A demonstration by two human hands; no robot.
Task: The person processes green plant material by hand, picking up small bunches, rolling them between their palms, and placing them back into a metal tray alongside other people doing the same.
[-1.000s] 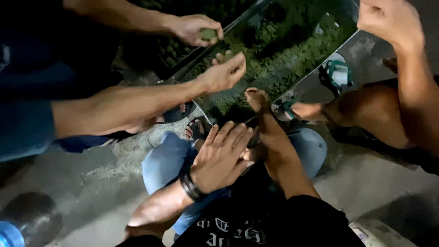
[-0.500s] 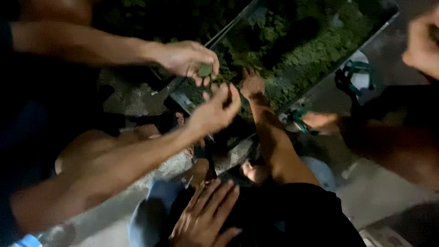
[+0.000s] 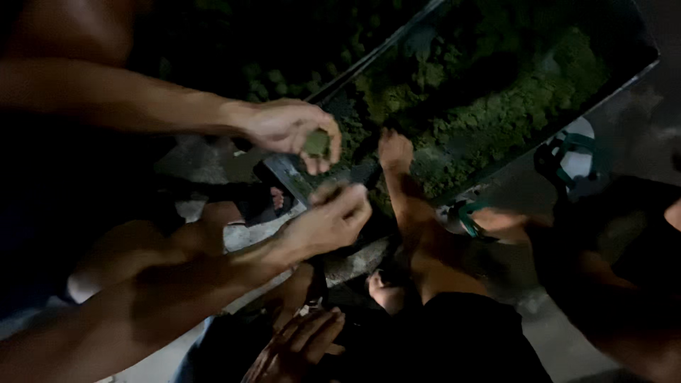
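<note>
My right hand (image 3: 395,149) reaches into the tray (image 3: 642,67), down on the green stuff (image 3: 511,113). It is dark, so I cannot tell if the fingers are shut. My left hand (image 3: 298,347) lies low with fingers spread, holding nothing. The green stuff looks soft, light and crumbly, so pinch a small clump gently. Another person's hand (image 3: 287,128) holds a green lump (image 3: 316,143). I see no boxes or labels.
</note>
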